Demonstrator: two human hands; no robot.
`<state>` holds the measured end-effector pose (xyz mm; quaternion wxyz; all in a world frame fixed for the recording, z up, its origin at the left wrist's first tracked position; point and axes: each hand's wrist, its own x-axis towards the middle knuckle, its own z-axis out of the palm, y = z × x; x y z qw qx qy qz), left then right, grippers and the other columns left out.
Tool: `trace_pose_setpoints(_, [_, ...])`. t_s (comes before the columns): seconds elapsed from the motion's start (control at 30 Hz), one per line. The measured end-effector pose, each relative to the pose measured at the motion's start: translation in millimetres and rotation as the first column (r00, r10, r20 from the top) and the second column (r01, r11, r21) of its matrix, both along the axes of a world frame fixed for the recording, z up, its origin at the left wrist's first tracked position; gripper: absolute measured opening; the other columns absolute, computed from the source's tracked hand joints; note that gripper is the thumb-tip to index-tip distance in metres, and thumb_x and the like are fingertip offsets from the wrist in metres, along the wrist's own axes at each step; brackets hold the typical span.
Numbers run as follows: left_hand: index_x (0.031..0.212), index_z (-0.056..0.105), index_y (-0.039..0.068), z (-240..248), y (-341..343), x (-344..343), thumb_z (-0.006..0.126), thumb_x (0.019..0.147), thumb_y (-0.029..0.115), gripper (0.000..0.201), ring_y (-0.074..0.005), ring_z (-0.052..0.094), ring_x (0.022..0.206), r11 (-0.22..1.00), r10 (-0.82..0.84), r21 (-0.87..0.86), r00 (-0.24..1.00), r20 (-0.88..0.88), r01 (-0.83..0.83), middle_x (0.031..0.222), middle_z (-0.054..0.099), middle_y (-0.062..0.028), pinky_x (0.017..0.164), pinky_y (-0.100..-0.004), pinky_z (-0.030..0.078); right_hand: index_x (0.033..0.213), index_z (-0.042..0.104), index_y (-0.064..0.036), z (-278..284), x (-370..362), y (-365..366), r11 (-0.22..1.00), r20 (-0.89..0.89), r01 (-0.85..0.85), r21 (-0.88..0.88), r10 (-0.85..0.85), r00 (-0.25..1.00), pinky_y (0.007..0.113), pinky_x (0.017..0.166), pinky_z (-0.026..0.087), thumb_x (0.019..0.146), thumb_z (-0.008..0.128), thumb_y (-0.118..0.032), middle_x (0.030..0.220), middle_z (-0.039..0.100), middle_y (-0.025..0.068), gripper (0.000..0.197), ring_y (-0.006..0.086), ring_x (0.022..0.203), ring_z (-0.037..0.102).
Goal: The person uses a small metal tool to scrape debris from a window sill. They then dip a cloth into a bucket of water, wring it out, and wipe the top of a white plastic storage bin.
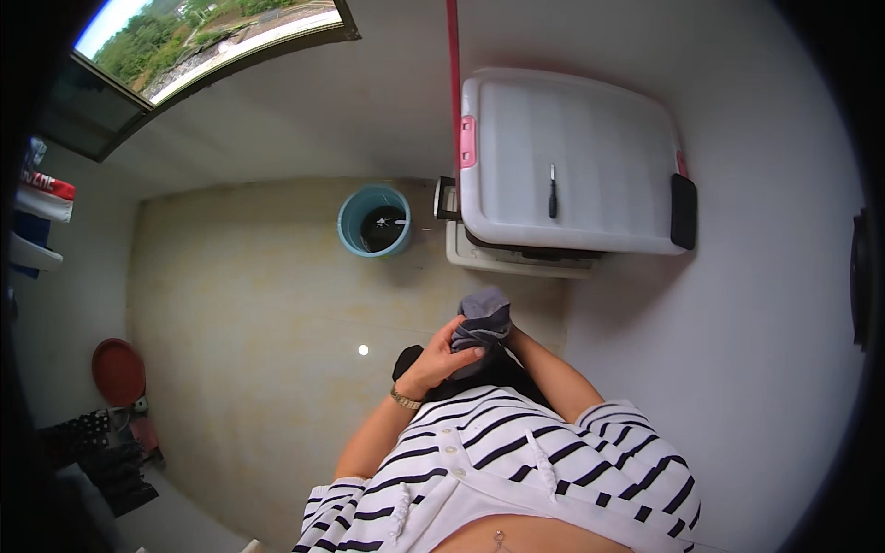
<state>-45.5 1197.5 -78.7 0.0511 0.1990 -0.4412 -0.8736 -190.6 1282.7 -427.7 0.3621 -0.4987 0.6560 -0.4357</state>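
Observation:
A crumpled grey cloth (pixel 486 309) is bunched up in front of my body, above the floor. My left hand (pixel 441 361) is closed on its left side, with the thumb lying across the lower folds. On the other side, my right hand (pixel 513 334) reaches in against the cloth. Most of that hand is behind the fabric, and its fingers are hidden. A metal-band watch sits on my left wrist.
Ahead stands a light blue bucket (pixel 343 226) with dark contents. Right of it, a screwdriver (pixel 552 195) lies on a whitish plastic storage box (pixel 608 138) with pink latches. A red pole (pixel 454 83) rises beside the box. At far left is a red basin (pixel 118 371).

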Motion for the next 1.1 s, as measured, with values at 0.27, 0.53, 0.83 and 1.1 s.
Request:
trace_pose_setpoints(0.27, [0.112,0.057,0.003,-116,-80,25,0.059,0.094,0.031,0.033,-0.014,0.063,0.088,0.899,0.309,0.124,0.809,0.5,-0.42,0.101,0.064,-0.0061,0.076,-0.0284,0.053,0.116,0.065,-0.0083,80,38,-8,0.627,0.521,0.319,0.711,-0.774,0.36,0.033,0.09,0.045,0.093,0.054,-0.038,0.119,0.064,0.0083,0.039,0.021,0.107,0.06])
trace_pose_setpoints(0.53, [0.109,0.064,-0.003,-236,-131,62,0.058,0.095,0.034,0.04,-0.0107,0.06,0.086,0.991,0.051,0.058,0.747,0.662,-0.119,0.1,0.067,-0.0035,0.079,-0.0251,0.047,0.079,0.057,-0.0016,76,57,-18,0.328,-0.189,0.819,0.471,-0.869,0.457,0.032,0.067,0.045,0.088,0.064,-0.036,0.069,0.06,0.0058,0.036,0.0153,0.067,0.054])
trace_pose_setpoints(0.83, [0.088,0.056,0.001,-322,-168,2,0.065,0.086,0.028,0.028,-0.0171,0.054,0.056,0.797,0.183,-0.593,0.89,0.417,0.114,0.064,0.058,-0.0111,0.055,-0.0332,0.044,0.086,0.057,-0.0086,18,14,-76,0.669,-0.643,0.743,-0.005,-0.571,0.51,0.039,0.066,0.044,0.076,0.076,-0.029,0.069,0.061,0.0083,0.03,0.0284,0.064,0.059])
trace_pose_setpoints(1.1, [0.106,0.058,0.01,-483,-207,-105,0.062,0.084,0.014,0.022,-0.033,0.059,0.091,0.282,0.341,-0.922,0.926,-0.162,-0.265,0.108,0.06,-0.0163,0.07,-0.0411,0.05,0.134,0.047,-0.0073,-124,-38,-134,0.915,-0.847,0.398,-0.068,-0.264,0.462,0.04,0.092,0.044,0.073,0.074,-0.022,0.129,0.05,0.0103,0.069,0.0263,0.116,0.05])
